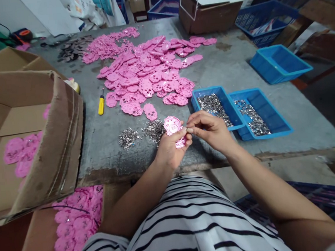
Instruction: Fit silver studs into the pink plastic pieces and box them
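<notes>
The grey table (238,69) fills most of the view, and a heap of pink plastic parts (148,71) spreads over its far half, toward twelve o'clock. At nine o'clock an open cardboard box (56,149) holds more pink pieces. At three o'clock two blue trays (274,121) lie side by side, touching, each with small silvery metal bits inside; a third blue tray (280,62) sits well apart at two o'clock. Two loose piles of metal bits (142,134) lie just beside the hands at ten o'clock, and a yellow-handled screwdriver (101,104) lies farther off.

The left hand (169,150) holds a pink plate (174,129) at the table's near edge. The plate is flat, rounded like a shield, with a raised oval in the middle and small holes. Its long axis runs from eleven to five o'clock, its face tilted up toward the camera. The left grip pinches its lower end. The right hand (211,131) has thumb and forefinger pressed together at the plate's right edge; whether they hold a metal bit cannot be told
</notes>
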